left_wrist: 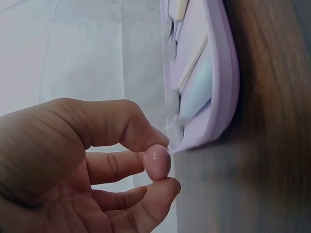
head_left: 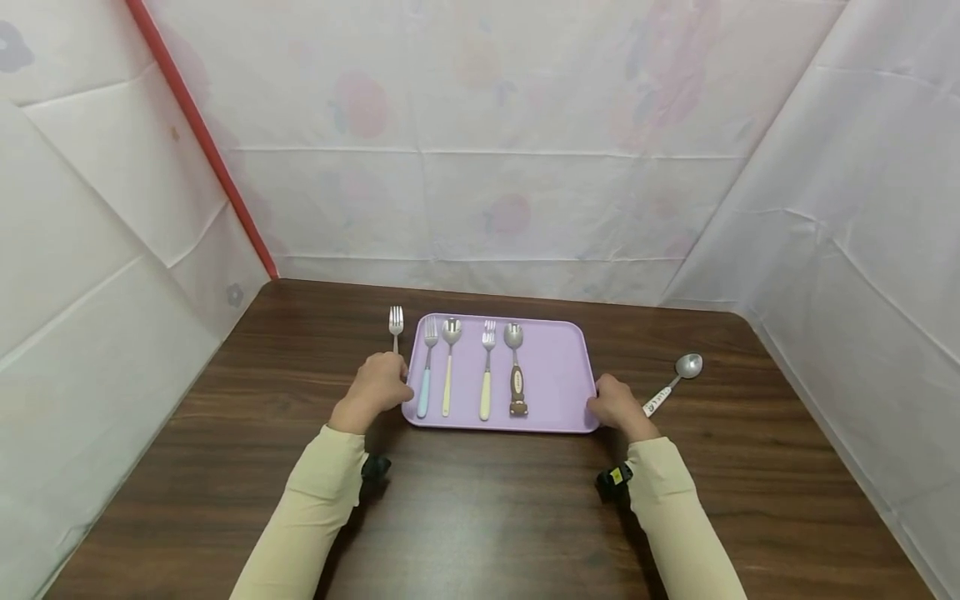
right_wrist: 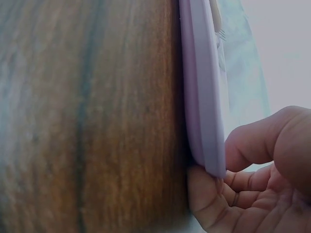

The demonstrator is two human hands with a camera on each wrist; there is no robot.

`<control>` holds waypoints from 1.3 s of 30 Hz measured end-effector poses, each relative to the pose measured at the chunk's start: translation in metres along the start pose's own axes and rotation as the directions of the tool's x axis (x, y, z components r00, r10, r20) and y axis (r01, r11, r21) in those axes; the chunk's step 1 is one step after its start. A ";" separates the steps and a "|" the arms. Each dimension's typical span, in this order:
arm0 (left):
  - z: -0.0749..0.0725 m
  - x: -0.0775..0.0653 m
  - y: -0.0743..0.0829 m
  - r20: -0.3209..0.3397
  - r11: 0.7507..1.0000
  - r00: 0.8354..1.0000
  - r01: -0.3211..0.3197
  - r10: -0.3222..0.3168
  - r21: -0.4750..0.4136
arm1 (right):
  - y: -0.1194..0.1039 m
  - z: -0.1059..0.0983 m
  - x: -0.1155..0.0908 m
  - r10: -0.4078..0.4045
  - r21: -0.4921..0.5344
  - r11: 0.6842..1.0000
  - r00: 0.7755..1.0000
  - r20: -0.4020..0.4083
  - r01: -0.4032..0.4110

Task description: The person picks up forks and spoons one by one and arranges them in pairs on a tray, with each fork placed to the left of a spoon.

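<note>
A purple tray (head_left: pixel 555 375) lies on the table between both hands. Its right edge is gripped by my right hand (head_left: pixel 617 404); the right wrist view shows the thumb over the rim (right_wrist: pixel 211 97) and a finger beneath it. Beside the tray's left edge, my left hand (head_left: pixel 375 383) pinches a fork (head_left: pixel 396 321) whose tines point away from me. Its rounded pink handle end (left_wrist: pixel 158 162) shows between thumb and fingers. On the tray lie a blue-handled fork (head_left: pixel 424 383), a cream-handled spoon (head_left: pixel 447 379), a yellow-handled fork (head_left: pixel 486 392) and a brown bear-handled spoon (head_left: pixel 517 379).
To the right of the tray, a spoon (head_left: pixel 688 365) with a white patterned handle lies on the dark wooden table (head_left: pixel 495 517), close to the right hand. Pale printed sheets (head_left: pixel 465 192) line the back and both sides.
</note>
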State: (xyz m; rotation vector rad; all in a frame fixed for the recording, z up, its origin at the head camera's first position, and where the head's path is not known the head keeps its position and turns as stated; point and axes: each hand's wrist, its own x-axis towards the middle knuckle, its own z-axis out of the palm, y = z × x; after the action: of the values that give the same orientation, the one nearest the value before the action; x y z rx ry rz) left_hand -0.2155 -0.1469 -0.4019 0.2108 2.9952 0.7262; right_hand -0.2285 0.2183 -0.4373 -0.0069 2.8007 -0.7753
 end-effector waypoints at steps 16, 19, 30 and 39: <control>0.020 0.006 0.028 -0.034 0.997 0.997 -0.066 0.065 -0.028 | 0.002 0.002 0.001 0.016 0.008 1.000 1.000 0.004 -0.016; 0.024 0.008 0.035 -0.028 0.995 0.996 -0.089 0.087 -0.038 | 0.002 0.002 0.002 0.010 0.001 1.000 1.000 0.000 -0.010; 0.038 0.010 0.057 -0.022 0.982 0.982 -0.186 0.185 -0.035 | 0.003 0.003 0.003 0.012 0.005 1.000 1.000 0.002 -0.012; 0.047 0.013 0.073 -0.028 0.975 0.978 -0.211 0.209 -0.074 | 0.003 0.002 0.003 0.018 -0.002 1.000 1.000 0.009 -0.018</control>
State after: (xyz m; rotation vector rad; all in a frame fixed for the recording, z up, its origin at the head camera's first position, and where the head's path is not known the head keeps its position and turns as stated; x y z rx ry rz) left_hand -0.2159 -0.0596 -0.4105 0.5260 2.9864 0.8641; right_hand -0.2312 0.2201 -0.4410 0.0143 2.7890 -0.7666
